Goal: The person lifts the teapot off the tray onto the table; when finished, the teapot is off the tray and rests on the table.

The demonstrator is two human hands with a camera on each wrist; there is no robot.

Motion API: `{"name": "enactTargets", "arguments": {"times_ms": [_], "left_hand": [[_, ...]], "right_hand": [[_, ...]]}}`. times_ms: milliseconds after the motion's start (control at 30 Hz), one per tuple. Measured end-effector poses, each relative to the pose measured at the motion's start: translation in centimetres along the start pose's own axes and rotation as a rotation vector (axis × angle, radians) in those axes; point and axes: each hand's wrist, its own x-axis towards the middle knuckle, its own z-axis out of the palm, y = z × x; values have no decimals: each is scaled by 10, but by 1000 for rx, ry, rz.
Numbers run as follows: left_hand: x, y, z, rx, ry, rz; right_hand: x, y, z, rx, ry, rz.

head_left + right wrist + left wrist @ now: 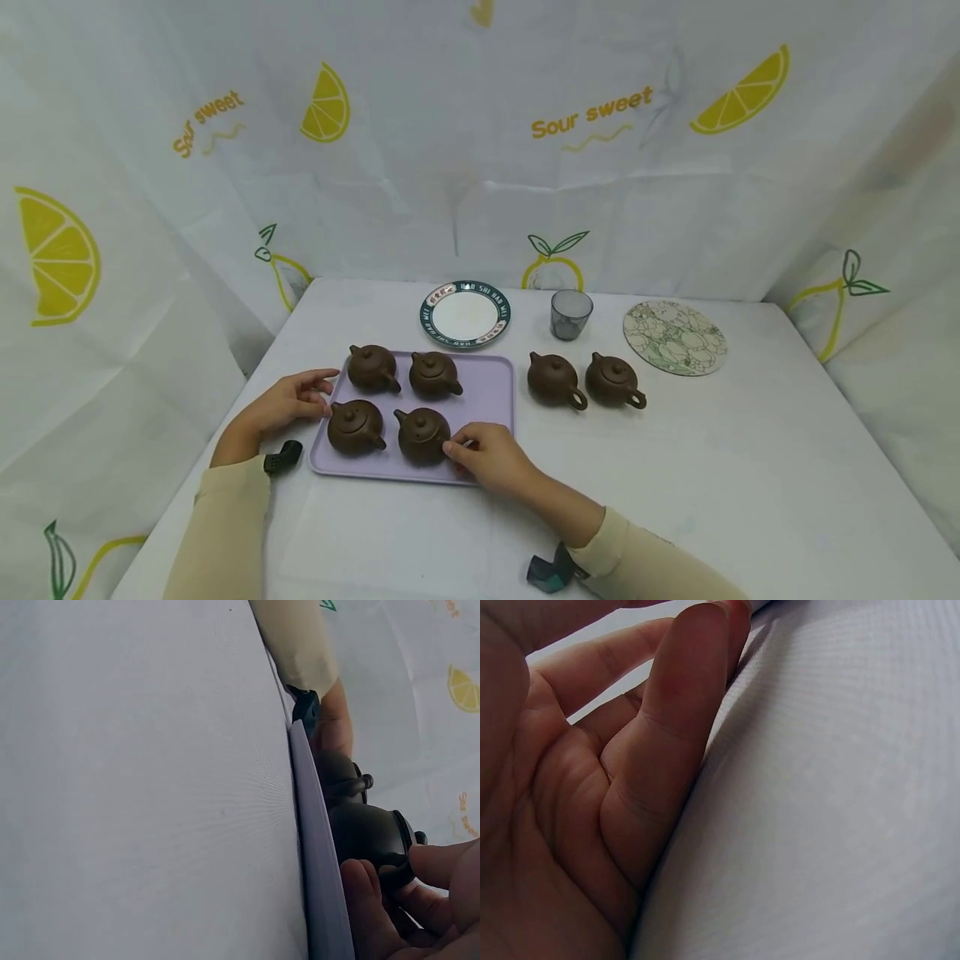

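A lilac tray [483,392] carries several small brown clay teapots. My right hand [491,457] pinches the handle of the front right teapot [422,435], which stands upright on the tray; in the right wrist view, thumb and fingers meet around that handle [396,876]. Beside it, front left, is another teapot [356,427]. Behind them are a back left teapot [371,367] and a back right teapot [433,374]. My left hand [288,400] lies at the tray's left edge, fingers loosely bent and holding nothing. Whether it touches the tray I cannot tell.
Two more brown teapots, one left [552,380] and one right [613,381], stand on the white table right of the tray. Behind are a green-rimmed plate [431,327], a grey glass [571,315] and a round patterned mat [675,338]. White printed curtains [450,200] enclose the table.
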Motion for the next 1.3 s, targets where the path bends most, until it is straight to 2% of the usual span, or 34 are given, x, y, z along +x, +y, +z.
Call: {"name": "enactTargets", "arguments": {"times_ms": [167,367,467,767,1100,1300], "left_hand": [[0,-1,0,-12,0,0],[-1,-1,0,-20,4,3],[-1,-2,-1,-23,3,2],[0,-4,-1,-11,3,3],[1,-5,-1,4,5,9],[-1,-3,-2,7,-2,31]], "right_hand": [[-3,4,-6,57,22,-21],[-10,6,-26,-26,93,-67],[-12,6,-37,-22,136,-70],[-19,5,-78,134,262,-37],[-34,10,-135,40,407,-55],[-50,19,-166,-7,491,-1]]}}
